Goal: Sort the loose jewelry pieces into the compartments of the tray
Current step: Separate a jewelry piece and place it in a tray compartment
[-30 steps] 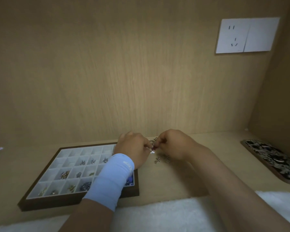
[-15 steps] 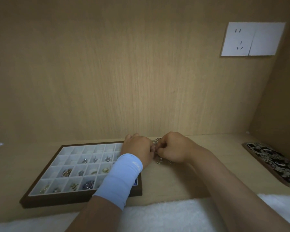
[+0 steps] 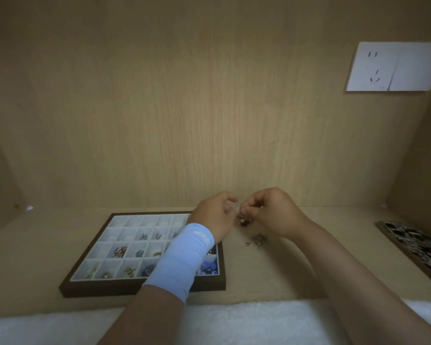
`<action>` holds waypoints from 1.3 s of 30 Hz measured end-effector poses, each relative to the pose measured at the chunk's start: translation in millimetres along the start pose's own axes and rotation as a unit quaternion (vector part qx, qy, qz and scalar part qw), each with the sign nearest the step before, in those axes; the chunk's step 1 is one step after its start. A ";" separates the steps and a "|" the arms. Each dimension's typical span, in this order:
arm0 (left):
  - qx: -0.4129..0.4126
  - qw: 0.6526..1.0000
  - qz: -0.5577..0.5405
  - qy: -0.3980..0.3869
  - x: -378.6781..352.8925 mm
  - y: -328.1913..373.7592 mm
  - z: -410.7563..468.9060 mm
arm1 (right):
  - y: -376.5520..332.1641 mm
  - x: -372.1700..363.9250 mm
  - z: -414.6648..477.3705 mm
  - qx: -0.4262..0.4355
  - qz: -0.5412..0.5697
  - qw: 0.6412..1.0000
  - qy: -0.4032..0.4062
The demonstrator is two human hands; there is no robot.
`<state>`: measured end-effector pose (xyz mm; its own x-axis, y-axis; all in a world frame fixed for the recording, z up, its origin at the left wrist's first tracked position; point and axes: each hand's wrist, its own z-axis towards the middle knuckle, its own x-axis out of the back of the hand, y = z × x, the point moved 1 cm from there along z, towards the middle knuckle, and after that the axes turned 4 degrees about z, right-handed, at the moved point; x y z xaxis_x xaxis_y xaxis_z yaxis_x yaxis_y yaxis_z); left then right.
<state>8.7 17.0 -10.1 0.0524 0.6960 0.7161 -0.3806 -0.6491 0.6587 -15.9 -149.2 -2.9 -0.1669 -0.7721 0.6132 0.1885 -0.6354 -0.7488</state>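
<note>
A dark-framed tray (image 3: 90,287) with white compartments lies on the wooden shelf at the left; several compartments hold small jewelry. My left hand (image 3: 215,215), with a light blue wrist sleeve, hovers over the tray's far right corner. My right hand (image 3: 271,211) is just to its right. Both hands pinch a small dangling jewelry piece (image 3: 244,220) with a reddish bit between their fingertips. A little heap of loose silver pieces (image 3: 258,240) lies on the shelf under my right wrist.
A black-and-white patterned board (image 3: 413,245) lies at the right edge of the shelf. A white fluffy cloth (image 3: 234,322) covers the near edge. A white wall socket (image 3: 393,67) sits on the wooden back panel at upper right.
Both hands have lifted off the shelf with a piece held between them, uncovering the loose heap below. The left fingers have spread a little.
</note>
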 end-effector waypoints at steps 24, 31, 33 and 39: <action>0.055 0.972 0.225 0.035 137.4 -123.3 -68.4 | -77.2 -77.9 2.5 0.074 -0.013 0.995 -0.072; 0.085 0.983 0.154 0.043 140.3 -141.8 -70.5 | -124.0 -127.4 28.7 0.118 -0.084 0.980 -0.137; 0.087 0.983 0.153 0.046 140.7 -142.6 -70.6 | -134.4 -144.0 35.1 0.138 -0.124 0.971 -0.151; 0.109 0.981 0.124 0.104 149.2 -151.9 -71.5 | -146.7 -179.9 46.9 0.162 -0.242 0.940 -0.180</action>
<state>8.3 241.3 -19.9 -0.2147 0.5410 0.8131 -0.1510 -0.8409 0.5196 31.9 82.5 8.4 0.0184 -0.3088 0.9509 0.4697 -0.8369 -0.2809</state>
